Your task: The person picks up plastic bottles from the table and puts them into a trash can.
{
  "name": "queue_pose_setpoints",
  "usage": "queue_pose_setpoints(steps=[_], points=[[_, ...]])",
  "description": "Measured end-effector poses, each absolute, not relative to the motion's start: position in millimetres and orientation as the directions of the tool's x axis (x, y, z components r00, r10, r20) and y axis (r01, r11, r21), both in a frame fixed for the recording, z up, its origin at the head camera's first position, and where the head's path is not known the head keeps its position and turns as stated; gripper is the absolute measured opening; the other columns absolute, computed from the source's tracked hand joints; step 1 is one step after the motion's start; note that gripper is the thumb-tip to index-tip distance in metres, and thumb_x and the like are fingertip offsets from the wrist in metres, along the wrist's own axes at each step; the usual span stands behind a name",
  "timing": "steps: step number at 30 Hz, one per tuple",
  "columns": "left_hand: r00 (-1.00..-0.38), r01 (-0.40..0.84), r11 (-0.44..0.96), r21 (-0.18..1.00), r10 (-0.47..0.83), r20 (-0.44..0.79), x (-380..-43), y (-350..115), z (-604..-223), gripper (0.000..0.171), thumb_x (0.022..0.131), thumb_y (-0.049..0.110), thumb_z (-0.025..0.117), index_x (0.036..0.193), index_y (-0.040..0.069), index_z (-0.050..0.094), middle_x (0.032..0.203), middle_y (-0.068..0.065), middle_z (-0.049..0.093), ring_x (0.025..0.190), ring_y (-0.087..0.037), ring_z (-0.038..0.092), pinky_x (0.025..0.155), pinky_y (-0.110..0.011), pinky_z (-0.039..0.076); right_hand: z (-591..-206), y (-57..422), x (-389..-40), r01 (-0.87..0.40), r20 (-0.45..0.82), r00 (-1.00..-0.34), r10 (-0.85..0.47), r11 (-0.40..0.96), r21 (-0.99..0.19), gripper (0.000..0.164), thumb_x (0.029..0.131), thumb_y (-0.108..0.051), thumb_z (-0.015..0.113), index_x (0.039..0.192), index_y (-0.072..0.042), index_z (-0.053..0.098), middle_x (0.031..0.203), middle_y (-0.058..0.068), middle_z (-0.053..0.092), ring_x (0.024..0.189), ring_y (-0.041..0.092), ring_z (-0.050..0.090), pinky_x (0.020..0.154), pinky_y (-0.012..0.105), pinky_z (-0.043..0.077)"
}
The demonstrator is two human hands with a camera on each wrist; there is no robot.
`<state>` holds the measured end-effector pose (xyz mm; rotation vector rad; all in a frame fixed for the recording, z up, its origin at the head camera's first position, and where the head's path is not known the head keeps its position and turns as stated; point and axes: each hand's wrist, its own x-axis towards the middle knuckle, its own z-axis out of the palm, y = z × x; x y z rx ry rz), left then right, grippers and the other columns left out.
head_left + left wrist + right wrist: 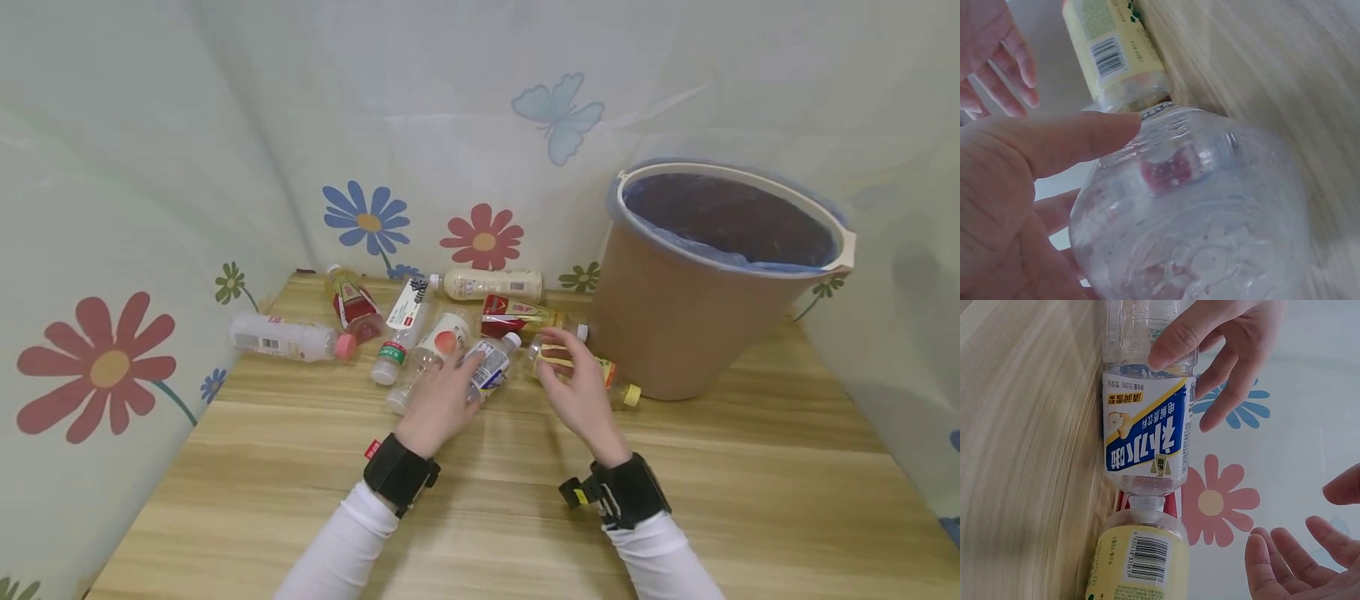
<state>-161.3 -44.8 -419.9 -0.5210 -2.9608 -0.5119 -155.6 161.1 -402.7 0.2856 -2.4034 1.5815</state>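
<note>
1. Head view shows you a table (pixel 495 517) with a pale wood grain; its near part carries no bottles, only the shadows of your two arms.
2. Behind it and on the sides hangs a whitish sheet (pixel 420 100), slightly creased. You see printed on it a light-blue butterfly (pixel 564 117), a blue flower (pixel 367 221) and, on the left side, a large red flower (pixel 105 367).
3. At the far right of the table stands a brown bin (pixel 667 308), upright; a bluish liner (pixel 720 254) is folded over its mouth, under a cream ring.
4. Your left hand (pixel 442 396) reaches over the blue-and-white-labelled bottle (pixel 1147 425), which lies on the table, its white cap pointing away. Your thumb is laid straight against it, and the fingers are spread loosely above, not closed around it.
5. Your right hand (pixel 581 396) has a wide gap between thumb and fingers and holds nothing. It is above the yellow-labelled bottle (pixel 1138 565), which lies near the bin.
6. Further left lie a peach-picture bottle (pixel 448 337), partly behind your left hand, and a pink-capped bottle (pixel 281 337). Along the sheet lies a cream bottle (pixel 491 285).
</note>
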Motion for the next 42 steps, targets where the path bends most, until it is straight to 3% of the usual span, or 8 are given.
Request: queue_pose_setpoints(steps=[10,23,30,33,40,42], points=[[-0.927,0.371,0.852,0.369,0.318,0.200,-159,-45,-415,0.069,0.085,0.015,0.079,0.148,0.011,0.050,0.148,-0.021,0.051,0.116,-0.045,0.061,0.098,-0.055,0.053,-403,160,-157,-0.291,0.304,-0.952,-0.030,0.382,-0.877,0.044,0.093,0.000,0.058,0.137,-0.003,0.056,0.132,0.022,0.061,0.119,0.041,0.063,0.101,0.050,0.055],[-0.908,0.415,0.740,0.529,0.296,0.297,-159,-45,-393,0.072,0.089,0.018,0.075,0.153,0.014,0.043,0.154,-0.021,0.044,0.139,-0.039,0.048,0.116,-0.059,0.039,-396,162,-157,-0.230,0.251,-0.967,0.031,0.303,-0.925,0.050,0.095,-0.002,0.054,0.145,-0.003,0.046,0.142,0.023,0.052,0.127,0.039,0.056,0.108,0.053,0.049],[-0.889,0.449,0.650,0.613,0.255,0.381,-158,-43,-393,0.074,0.088,0.017,0.076,0.153,0.015,0.042,0.156,-0.021,0.042,0.136,-0.041,0.050,0.112,-0.057,0.044,-397,158,-157,-0.181,0.194,-0.981,0.024,0.258,-0.949,0.056,0.097,-0.002,0.055,0.150,-0.005,0.039,0.143,0.024,0.049,0.128,0.041,0.056,0.106,0.054,0.050],[-0.882,0.463,0.601,0.652,0.246,0.401,-156,-41,-395,0.073,0.088,0.018,0.076,0.153,0.014,0.042,0.157,-0.019,0.041,0.140,-0.040,0.047,0.114,-0.056,0.042,-398,156,-154,-0.170,0.176,-0.984,0.004,0.239,-0.956,0.056,0.098,-0.003,0.055,0.152,-0.005,0.038,0.143,0.024,0.050,0.128,0.041,0.057,0.105,0.051,0.051],[-0.872,0.487,0.494,0.720,0.238,0.427,-153,-35,-398,0.070,0.090,0.019,0.073,0.152,0.013,0.043,0.158,-0.015,0.041,0.145,-0.035,0.042,0.118,-0.056,0.037,-400,154,-151,-0.143,0.137,-0.990,-0.042,0.186,-0.972,0.061,0.102,-0.009,0.053,0.158,-0.008,0.028,0.147,0.024,0.049,0.129,0.041,0.057,0.097,0.028,0.055],[-0.871,0.491,0.467,0.735,0.243,0.427,-153,-34,-397,0.069,0.091,0.019,0.072,0.153,0.012,0.042,0.158,-0.015,0.041,0.145,-0.034,0.041,0.118,-0.055,0.037,-399,154,-151,-0.136,0.130,-0.990,-0.047,0.163,-0.977,0.063,0.103,-0.009,0.052,0.160,-0.008,0.024,0.148,0.025,0.049,0.128,0.041,0.058,0.097,0.028,0.056]])
